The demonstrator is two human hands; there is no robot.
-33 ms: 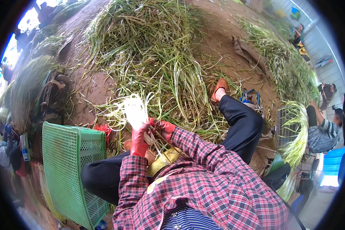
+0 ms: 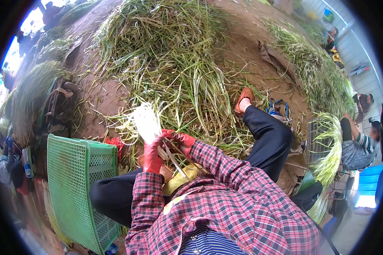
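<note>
Left hand (image 2: 153,154), red-gloved, curled tight round pale stalks (image 2: 146,121), white ends fanned toward far side, just short of green heap (image 2: 170,63). Right hand (image 2: 184,143), also gloved, fingers bent just beside left; from here, cannot tell whether pinching anything. Green crate (image 2: 68,187) near left. Seated person (image 2: 359,146) at right.
</note>
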